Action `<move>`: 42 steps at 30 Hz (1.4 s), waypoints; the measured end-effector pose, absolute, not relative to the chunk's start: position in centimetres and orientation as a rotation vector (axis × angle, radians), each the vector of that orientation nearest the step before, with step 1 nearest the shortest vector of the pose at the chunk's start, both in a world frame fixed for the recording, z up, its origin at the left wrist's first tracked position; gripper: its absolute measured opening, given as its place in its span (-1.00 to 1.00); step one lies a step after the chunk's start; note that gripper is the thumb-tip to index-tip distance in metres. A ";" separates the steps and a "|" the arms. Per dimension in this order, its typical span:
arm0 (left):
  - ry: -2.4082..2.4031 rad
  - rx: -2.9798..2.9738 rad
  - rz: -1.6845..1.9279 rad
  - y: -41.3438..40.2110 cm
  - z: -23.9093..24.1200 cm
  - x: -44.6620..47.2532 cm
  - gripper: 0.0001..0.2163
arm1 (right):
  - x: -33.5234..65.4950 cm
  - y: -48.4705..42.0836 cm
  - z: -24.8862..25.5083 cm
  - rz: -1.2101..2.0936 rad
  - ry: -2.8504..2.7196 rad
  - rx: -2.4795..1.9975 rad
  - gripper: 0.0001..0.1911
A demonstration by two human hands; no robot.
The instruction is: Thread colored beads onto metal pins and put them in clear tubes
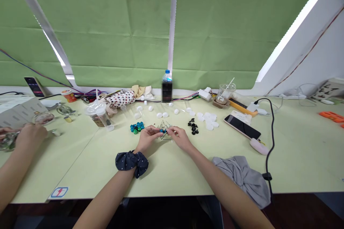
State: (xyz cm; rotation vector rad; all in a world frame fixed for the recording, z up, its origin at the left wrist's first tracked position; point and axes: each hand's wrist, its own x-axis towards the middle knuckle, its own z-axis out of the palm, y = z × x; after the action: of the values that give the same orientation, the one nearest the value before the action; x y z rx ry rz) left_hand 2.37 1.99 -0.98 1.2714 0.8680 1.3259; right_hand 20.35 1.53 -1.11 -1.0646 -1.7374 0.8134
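Note:
My left hand [146,136] and my right hand [180,137] meet at the middle of the pale green table [172,171]. Both pinch a small frame of thin metal rods with blue beads [162,130]. The fingers are closed on it. A dark dotted scrunchie [131,162] sits on my left wrist. A cluster of teal and green beads [137,127] lies just left of my hands. A pile of small black pieces [193,127] lies just to the right.
White caps [208,120] are scattered behind my hands. A phone [242,126], a grey cloth [243,177] and a black cable [270,143] lie to the right. A water bottle [167,86] stands at the back. Another person's hand [29,134] works at far left.

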 end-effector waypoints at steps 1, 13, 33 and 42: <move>0.874 1.268 1.330 2.0 -1.0 2.4 -0.79 | 20.3 1.5 -1.1 0.822 -1.730 -1.064 -0.68; 0.898 1.270 1.355 1.9 -0.8 2.4 -0.78 | 20.1 1.2 -0.8 0.866 -1.680 -1.003 -0.75; 0.908 1.281 1.329 1.8 -0.6 2.3 -0.76 | 20.2 1.5 -1.1 0.821 -1.746 -1.078 -0.67; 0.916 1.261 1.343 1.8 -0.7 2.3 -0.75 | 20.1 1.1 -0.6 0.862 -1.699 -1.066 -0.71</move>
State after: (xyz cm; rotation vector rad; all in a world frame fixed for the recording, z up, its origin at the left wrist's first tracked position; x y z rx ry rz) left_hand 2.34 1.83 -0.65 1.2605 0.9158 1.3425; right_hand 20.15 1.09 -0.59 -1.0657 -1.6989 0.8621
